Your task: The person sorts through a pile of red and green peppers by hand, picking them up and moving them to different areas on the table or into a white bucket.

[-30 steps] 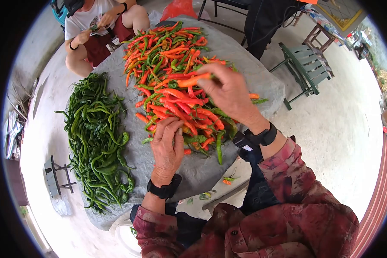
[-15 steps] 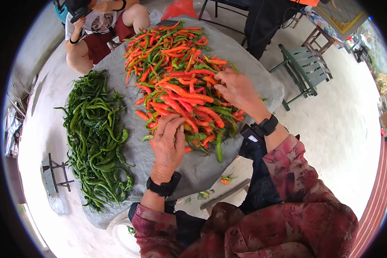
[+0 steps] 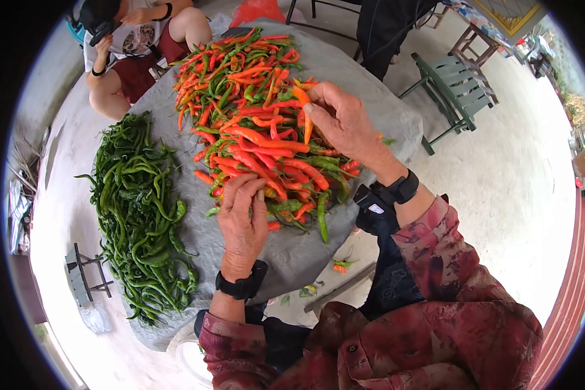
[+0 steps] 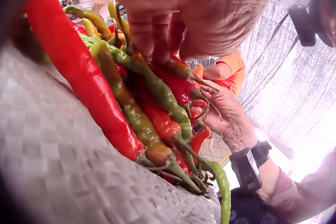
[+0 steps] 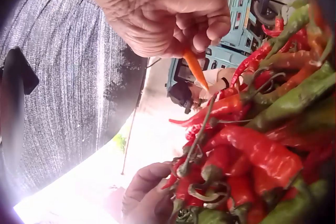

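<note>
Between the thumb and fingers of my right hand (image 3: 348, 123) is an orange chili pepper (image 3: 303, 99), held upright over the right side of a heap of mostly red peppers (image 3: 260, 140). The right wrist view shows the tip of this orange pepper (image 5: 196, 70) poking out below the curled fingers. At the heap's near edge, my left hand (image 3: 242, 218) rests with loosely bent fingers on the peppers. Seen from the left wrist, those fingers (image 4: 157, 35) reach down behind red, green and brownish peppers (image 4: 139, 124); their tips are partly hidden.
Left of the red heap lies a long pile of green peppers (image 3: 140, 221) on the grey sheet (image 3: 198, 257) over the table. A seated person (image 3: 133, 39) is at the far left. A green folding chair (image 3: 455, 97) stands at the right, and a few peppers (image 3: 340, 266) lie on the floor.
My right hand moved an orange pepper away to the right, dipped into the heap, and now lifts an orange pepper held upright. My left hand stays at the near edge.
</note>
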Motion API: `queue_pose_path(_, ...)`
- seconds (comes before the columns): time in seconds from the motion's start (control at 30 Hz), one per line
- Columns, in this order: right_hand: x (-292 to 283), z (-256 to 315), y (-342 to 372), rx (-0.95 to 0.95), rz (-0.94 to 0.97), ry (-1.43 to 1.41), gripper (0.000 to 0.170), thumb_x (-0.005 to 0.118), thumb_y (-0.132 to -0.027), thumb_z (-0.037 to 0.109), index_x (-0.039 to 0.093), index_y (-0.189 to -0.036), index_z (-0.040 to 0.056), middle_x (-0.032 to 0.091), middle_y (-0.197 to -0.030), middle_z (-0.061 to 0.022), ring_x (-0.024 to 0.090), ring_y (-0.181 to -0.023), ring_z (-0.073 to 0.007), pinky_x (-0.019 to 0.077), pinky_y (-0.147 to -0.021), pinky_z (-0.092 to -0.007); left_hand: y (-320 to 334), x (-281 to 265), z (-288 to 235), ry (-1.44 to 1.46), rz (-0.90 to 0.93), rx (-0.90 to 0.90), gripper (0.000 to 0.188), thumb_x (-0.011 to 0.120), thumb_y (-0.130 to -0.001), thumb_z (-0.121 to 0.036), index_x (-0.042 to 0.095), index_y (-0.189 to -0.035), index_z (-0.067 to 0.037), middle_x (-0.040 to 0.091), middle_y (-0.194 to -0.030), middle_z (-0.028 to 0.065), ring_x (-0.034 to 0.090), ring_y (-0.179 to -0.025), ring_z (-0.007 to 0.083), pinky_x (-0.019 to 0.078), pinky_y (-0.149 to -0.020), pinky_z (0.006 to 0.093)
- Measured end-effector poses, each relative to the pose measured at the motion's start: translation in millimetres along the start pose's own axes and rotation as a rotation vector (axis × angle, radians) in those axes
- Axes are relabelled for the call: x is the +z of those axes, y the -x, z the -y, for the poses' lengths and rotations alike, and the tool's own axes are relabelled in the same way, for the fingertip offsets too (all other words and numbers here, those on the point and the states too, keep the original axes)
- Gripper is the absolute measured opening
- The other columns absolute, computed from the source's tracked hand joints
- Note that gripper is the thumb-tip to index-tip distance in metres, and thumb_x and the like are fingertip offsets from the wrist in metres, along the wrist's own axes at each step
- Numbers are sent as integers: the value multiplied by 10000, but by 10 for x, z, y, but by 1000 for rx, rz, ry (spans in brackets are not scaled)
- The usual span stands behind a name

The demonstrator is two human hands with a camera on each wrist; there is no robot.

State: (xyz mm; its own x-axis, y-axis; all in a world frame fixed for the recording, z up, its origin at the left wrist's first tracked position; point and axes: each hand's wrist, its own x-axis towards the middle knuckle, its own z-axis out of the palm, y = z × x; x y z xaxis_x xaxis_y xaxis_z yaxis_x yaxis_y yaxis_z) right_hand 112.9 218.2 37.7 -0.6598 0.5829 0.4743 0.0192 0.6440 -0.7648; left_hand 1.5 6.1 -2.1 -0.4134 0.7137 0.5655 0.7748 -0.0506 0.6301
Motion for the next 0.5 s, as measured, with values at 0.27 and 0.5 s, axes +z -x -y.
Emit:
queue_pose_path(0.27,320,164,-25,-181,46,-50,155,681,-833,104,645,-941,-1,652,-758,-129,640,-663,-230,503,-611,-336,-1,-9,-32,-4,10,-10,178,588,-868,44,627,-1028,-25,605,-1060,134,615,-915,246,503,-771,318)
queue_pose_path(0.5,5,17,-44,-5,98,86,135,640,-858,157,655,-878,24,652,-731,-107,631,-648,-249,489,-614,-338,6,-18,-18,-8,4,11,173,595,-864,47,633,-1016,-24,608,-1054,118,621,-880,228,510,-723,292)
